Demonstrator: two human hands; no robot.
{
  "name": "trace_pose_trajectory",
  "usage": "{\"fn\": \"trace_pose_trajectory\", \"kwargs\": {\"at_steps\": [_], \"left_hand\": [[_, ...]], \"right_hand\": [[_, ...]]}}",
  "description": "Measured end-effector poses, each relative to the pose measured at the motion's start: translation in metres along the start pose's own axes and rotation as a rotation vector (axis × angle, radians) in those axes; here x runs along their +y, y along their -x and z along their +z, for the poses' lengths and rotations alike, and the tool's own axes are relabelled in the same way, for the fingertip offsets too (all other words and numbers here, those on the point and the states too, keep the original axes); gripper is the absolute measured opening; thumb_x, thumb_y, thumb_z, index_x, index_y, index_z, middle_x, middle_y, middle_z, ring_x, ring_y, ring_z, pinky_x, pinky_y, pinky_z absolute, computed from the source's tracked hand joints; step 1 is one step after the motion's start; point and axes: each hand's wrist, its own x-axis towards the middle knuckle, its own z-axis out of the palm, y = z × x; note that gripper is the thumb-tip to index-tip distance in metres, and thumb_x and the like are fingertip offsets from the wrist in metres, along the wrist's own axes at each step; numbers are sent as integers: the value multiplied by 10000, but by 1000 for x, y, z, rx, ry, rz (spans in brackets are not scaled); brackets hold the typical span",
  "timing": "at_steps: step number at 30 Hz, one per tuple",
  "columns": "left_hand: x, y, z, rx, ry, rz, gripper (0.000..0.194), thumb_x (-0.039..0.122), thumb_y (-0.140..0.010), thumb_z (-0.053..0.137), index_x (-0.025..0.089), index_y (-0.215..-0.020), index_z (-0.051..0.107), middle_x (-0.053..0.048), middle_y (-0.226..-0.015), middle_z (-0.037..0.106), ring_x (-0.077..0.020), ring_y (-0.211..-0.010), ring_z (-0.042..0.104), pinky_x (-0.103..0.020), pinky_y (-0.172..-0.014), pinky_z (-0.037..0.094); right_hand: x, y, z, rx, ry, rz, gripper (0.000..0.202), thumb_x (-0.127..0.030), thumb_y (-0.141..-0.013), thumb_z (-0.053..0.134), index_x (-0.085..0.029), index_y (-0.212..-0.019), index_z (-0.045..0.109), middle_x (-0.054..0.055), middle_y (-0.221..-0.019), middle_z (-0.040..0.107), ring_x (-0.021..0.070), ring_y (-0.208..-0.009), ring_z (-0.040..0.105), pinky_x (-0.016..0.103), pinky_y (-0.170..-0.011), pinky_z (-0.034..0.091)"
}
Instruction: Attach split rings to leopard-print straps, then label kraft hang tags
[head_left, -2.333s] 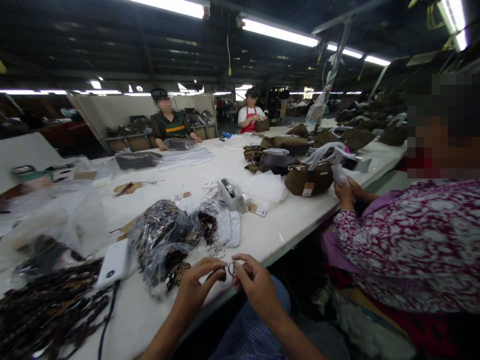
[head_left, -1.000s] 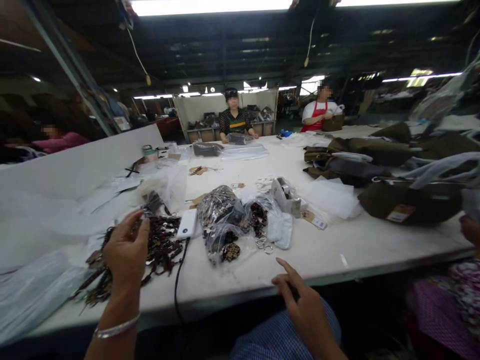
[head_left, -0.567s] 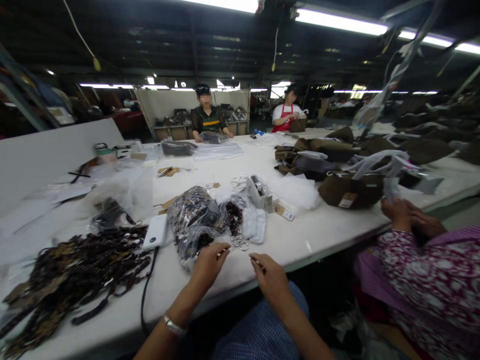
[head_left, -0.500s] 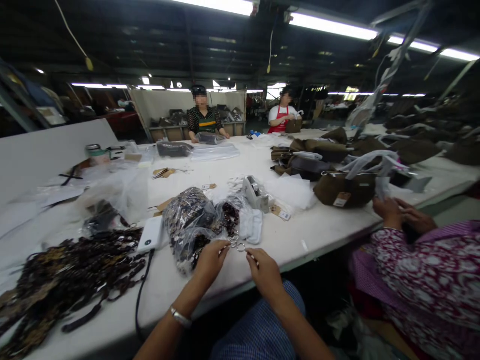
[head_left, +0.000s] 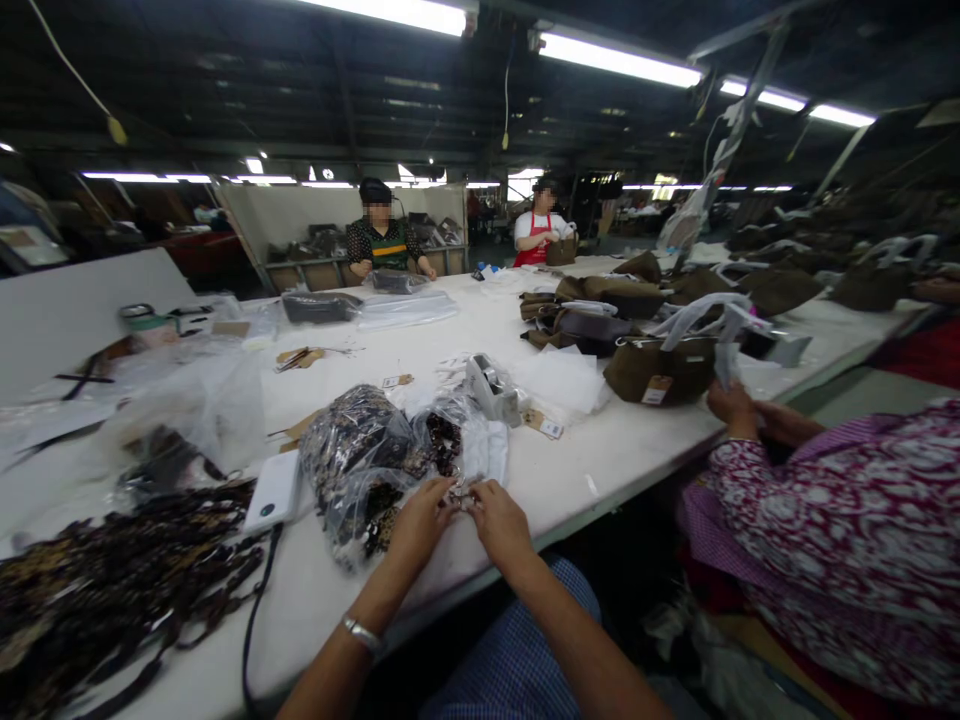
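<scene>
Small silvery metal rings [head_left: 459, 491] lie between my two hands, close above the table's front part. My left hand [head_left: 421, 518] pinches at their left side, fingertips pressed together. From the right, my right hand [head_left: 501, 522] pinches at the same rings; its fingertips almost meet the left ones. Which ring sits in which fingers is too small to tell. Just behind and left of my hands is a clear plastic bag [head_left: 356, 440] of dark, shiny pieces. A smaller open bag [head_left: 441, 440] with dark pieces stands right behind the rings.
A white power bank [head_left: 273, 490] with a black cable lies left, beside a heap of dark brown straps [head_left: 127, 570]. Brown handbags [head_left: 660, 372] stand on the right, where a co-worker's hands [head_left: 739, 408] work. Paper tags [head_left: 541, 424] lie behind. Two people sit across the white table [head_left: 562, 490].
My right hand has moved left and in, closing its fingers at the rings; the gap between my hands has shrunk. The view has turned slightly right.
</scene>
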Motion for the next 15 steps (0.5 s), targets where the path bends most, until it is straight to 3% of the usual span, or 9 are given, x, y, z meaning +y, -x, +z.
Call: {"fn": "trace_pose_trajectory", "kwargs": {"at_steps": [3, 6, 11, 15], "left_hand": [[-13, 18, -16, 45, -51, -97, 310, 216, -928, 493, 183, -1191, 653, -111, -1199, 681, -242, -1004, 658, -371, -918, 495], [-26, 32, -33, 51, -106, -164, 288, 174, -865, 548, 158, -1107, 704, -149, -1184, 688, -336, -1140, 585, -465, -976, 442], [-31, 34, -43, 27, -79, -181, 375, 130, -729, 671, 226, -1087, 729, -87, -1098, 730, -308, -1065, 620, -423, -940, 464], [-30, 27, -46, 110, 36, -206, 293, 241, -778, 646, 212, -1056, 735, -92, -1076, 730, -297, -1051, 643, -424, -954, 467]], "right_hand": [[1, -3, 1, -28, -27, -5, 257, -161, -907, 581, -236, -1139, 661, 64, -1089, 647, 204, -975, 634, 260, -799, 445], [0, -8, 2, -37, -75, 3, 218, -139, -876, 603, -222, -1058, 688, 71, -1064, 652, 210, -923, 639, 271, -769, 438], [7, -9, 0, 5, -227, 22, 147, -109, -811, 642, -189, -915, 708, 64, -920, 697, 211, -843, 643, 277, -754, 434], [17, 2, -9, 69, -394, 34, 140, -170, -860, 604, -187, -913, 733, 63, -905, 734, 206, -860, 662, 277, -803, 459]]}}
